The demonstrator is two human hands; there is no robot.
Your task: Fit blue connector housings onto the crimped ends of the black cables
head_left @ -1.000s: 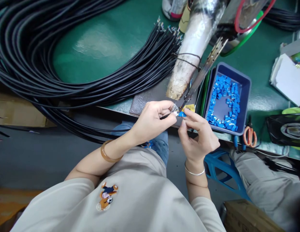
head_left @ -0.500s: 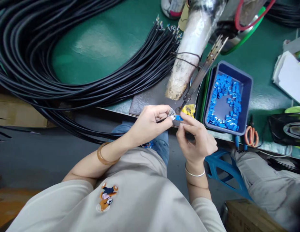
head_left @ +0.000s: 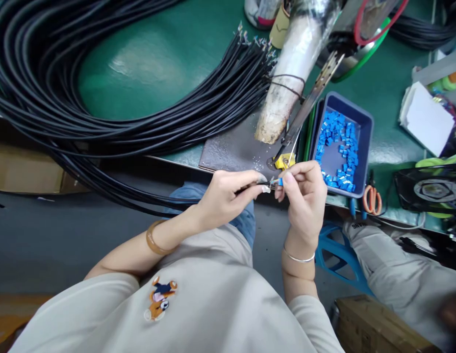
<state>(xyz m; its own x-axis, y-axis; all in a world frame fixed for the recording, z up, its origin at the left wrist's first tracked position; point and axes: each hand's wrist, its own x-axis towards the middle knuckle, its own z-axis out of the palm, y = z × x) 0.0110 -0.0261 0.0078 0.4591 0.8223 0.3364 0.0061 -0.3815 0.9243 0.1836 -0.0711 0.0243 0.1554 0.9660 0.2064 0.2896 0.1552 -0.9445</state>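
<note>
My left hand (head_left: 228,193) is closed on a black cable (head_left: 254,185) close to its stripped end, thumb and forefinger pinching it. Thin wires run from that end into a small blue connector (head_left: 280,181). The connector sits between the thumb and fingers of my right hand (head_left: 305,193), which is closed on it. Just beyond the fingertips, at the bench edge, lies a yellow pad (head_left: 284,161). The dark tip of a slanted, perforated metal tool (head_left: 307,110), which looks like a mounted soldering iron, points down beside the pad.
A thick bundle of black cables (head_left: 169,117) curves over the green bench (head_left: 147,63). A whitish duct (head_left: 283,93) hangs above a dark mat (head_left: 228,142). To the right are a bin (head_left: 366,147) of blue connectors, orange-handled scissors (head_left: 372,200), a fan (head_left: 434,189) and a seated person's leg (head_left: 390,255).
My right hand has turned and shifted slightly, its thumb now over the blue connector. The black cable end and wires show more clearly at my left fingertips. The view has shifted a little.
</note>
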